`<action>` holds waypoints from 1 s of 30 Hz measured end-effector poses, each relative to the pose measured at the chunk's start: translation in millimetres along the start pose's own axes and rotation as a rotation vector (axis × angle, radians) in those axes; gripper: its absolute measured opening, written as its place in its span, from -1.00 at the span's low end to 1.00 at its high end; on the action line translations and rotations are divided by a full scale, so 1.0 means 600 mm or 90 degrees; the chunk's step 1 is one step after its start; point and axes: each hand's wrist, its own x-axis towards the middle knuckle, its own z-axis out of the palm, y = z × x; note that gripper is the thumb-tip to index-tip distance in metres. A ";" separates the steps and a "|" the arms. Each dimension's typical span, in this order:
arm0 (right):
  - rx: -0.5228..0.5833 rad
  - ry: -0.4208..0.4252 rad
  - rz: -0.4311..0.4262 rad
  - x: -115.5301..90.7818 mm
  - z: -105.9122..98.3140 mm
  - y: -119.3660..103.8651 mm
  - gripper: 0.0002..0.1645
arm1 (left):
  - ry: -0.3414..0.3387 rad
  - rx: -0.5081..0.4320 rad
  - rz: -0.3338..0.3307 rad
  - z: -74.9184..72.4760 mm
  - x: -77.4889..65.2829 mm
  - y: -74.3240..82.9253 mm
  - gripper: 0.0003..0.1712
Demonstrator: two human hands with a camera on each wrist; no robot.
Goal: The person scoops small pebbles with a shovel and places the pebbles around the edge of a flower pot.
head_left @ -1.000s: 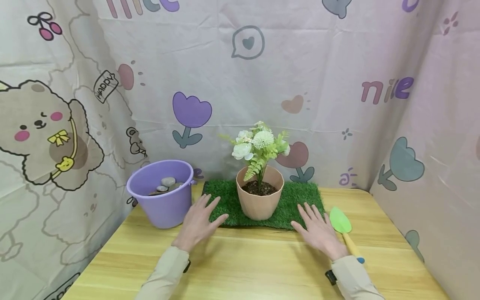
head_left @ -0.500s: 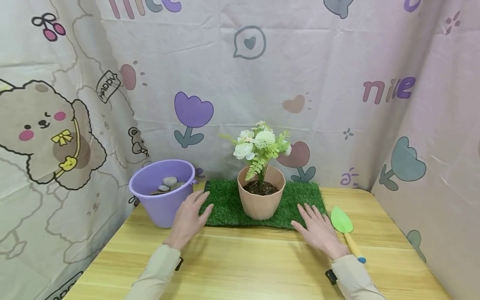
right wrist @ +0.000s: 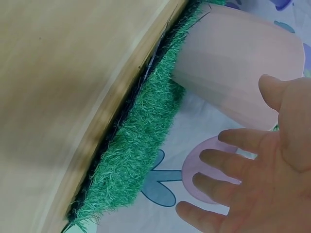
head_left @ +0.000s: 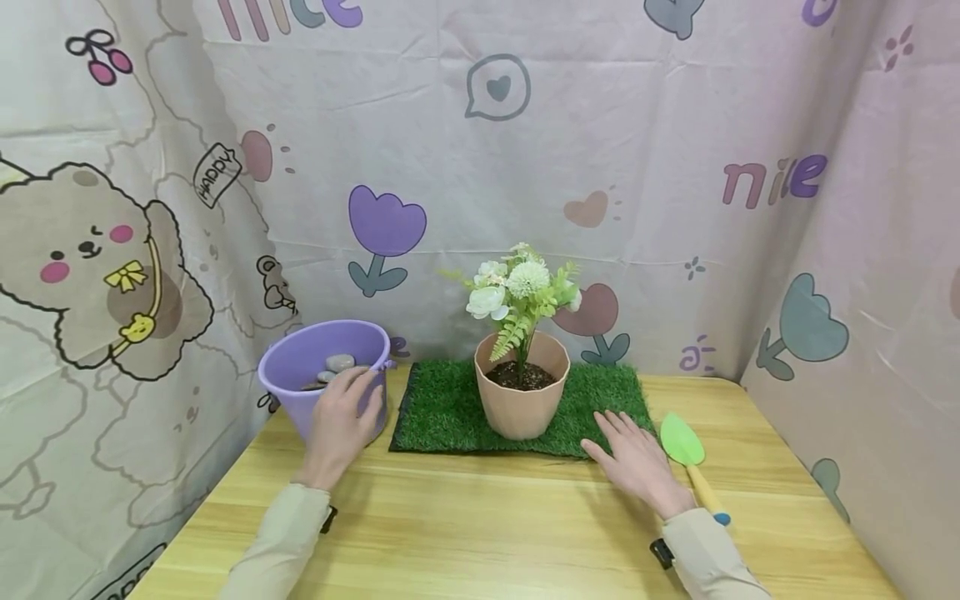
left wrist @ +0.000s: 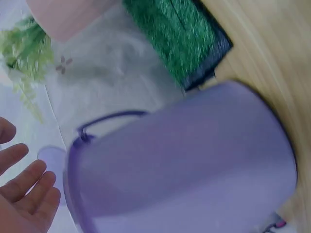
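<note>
My left hand (head_left: 339,429) is raised in front of the purple bucket (head_left: 311,348), its fingers loosely bent near the rim. In the left wrist view those fingers (left wrist: 30,179) hold nothing, and a gap shows between them and the bucket's side. Grey stones (head_left: 340,362) lie inside the bucket. My right hand (head_left: 637,467) hovers over or rests on the right end of the green turf mat (head_left: 442,408), fingers spread; contact is unclear. On the mat stands a pinkish flowerpot (head_left: 520,412) with dark soil and white flowers (head_left: 528,279).
A toy trowel (head_left: 682,442) with a green blade and yellow handle lies on the wooden table (head_left: 480,533), just right of my right hand. Printed cloth (head_left: 465,167) hangs behind and on both sides of the table.
My left hand has moved left, from the mat's left end to the front of the bucket, uncovering the mat's corner. The right hand stays in place.
</note>
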 end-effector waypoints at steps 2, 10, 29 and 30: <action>0.002 0.001 -0.002 -0.001 0.001 0.000 -0.13 | 0.006 0.008 -0.007 -0.006 0.005 -0.011 -0.63; 0.001 -0.005 -0.004 -0.003 0.005 0.002 -0.15 | 0.017 0.059 -0.066 -0.025 0.012 -0.063 -0.63; 0.009 0.001 0.031 0.001 0.007 0.004 -0.19 | -0.197 0.068 -0.251 -0.074 0.031 -0.178 -0.35; 0.011 0.000 0.032 0.002 0.007 0.005 -0.19 | -0.214 0.055 -0.264 -0.078 0.033 -0.180 -0.33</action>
